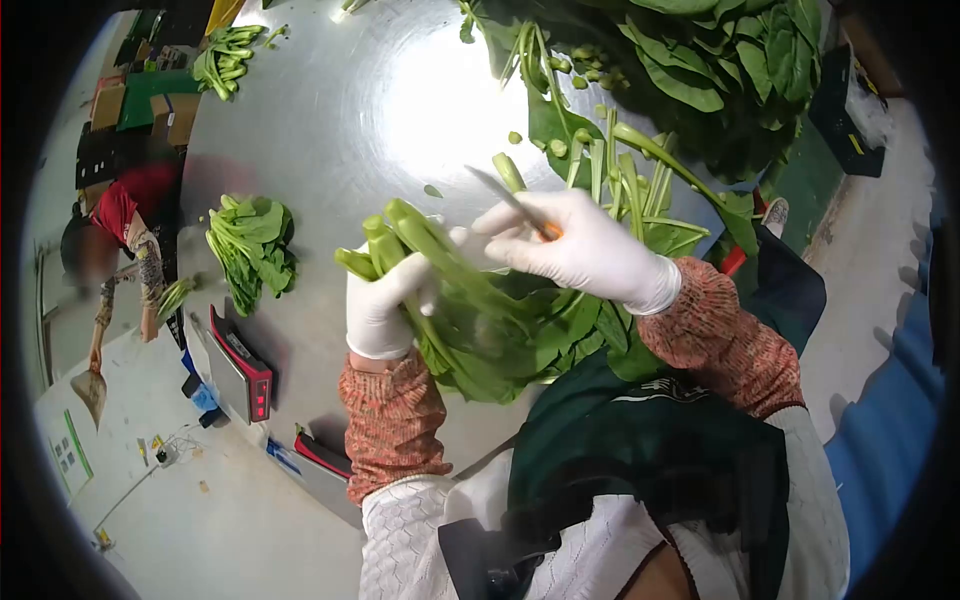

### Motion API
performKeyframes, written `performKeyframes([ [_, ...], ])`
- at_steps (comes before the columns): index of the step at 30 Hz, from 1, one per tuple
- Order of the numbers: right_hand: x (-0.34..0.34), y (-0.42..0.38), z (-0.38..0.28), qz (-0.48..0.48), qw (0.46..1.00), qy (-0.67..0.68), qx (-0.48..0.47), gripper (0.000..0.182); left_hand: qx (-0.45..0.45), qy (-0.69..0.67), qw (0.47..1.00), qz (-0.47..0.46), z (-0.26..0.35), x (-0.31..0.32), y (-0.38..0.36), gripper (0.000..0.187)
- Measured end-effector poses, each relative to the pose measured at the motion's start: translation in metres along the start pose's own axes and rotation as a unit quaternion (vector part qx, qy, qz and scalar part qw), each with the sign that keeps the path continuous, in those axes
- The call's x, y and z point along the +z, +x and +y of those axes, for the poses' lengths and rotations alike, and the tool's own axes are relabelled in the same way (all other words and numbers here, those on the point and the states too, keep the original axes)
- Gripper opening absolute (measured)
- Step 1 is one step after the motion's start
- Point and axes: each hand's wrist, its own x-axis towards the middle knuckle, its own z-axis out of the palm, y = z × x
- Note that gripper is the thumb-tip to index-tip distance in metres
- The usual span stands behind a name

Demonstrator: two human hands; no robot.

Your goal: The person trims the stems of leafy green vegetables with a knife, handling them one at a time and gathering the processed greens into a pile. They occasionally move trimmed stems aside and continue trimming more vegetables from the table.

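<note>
My gloved left hand (378, 318) is closed around a bunch of leafy greens (455, 275), its thick pale stem ends sticking up past the fingers and its leaves hanging toward my apron. In my gloved right hand (600, 250) is a small knife (503, 193); a bit of orange handle shows between the fingers, and the blade points up and left. The knife is just right of the stems, apart from them as far as I can see. More loose stalks (635, 185) lie behind and under my right hand.
A metal table (330, 140) carries a bunch of greens (250, 250) at left, another (226, 62) at the far left, and a large leafy heap (720, 60) at right. Cut stem pieces (557, 147) lie scattered. A red-edged scale (243, 370) stands at left. Beyond, a person (125, 215) holds a shovel-like tool (90, 392).
</note>
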Motion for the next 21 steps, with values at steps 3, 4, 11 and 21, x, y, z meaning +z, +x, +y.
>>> performKeyframes([
  [3, 0.011, 0.007, 0.007, -0.054, 0.998, -0.042, -0.012, 0.025, -0.008, 0.018, 0.999, -0.03, -0.006, -0.009, 0.002, 0.028],
  [4, 0.013, 0.008, 0.003, -0.055, 0.997, -0.056, 0.012, 0.023, -0.002, 0.031, 0.999, -0.012, -0.005, -0.01, 0.003, 0.028],
  [11, -0.008, 0.005, 0.002, -0.001, 0.998, -0.04, 0.054, 0.015, 0.055, 0.007, 0.996, 0.072, -0.002, -0.07, 0.004, 0.023],
  [21, -0.026, -0.007, 0.043, 0.061, 0.979, -0.036, 0.193, 0.016, 0.025, -0.299, 0.943, 0.146, -0.005, -0.227, 0.057, 0.017],
])
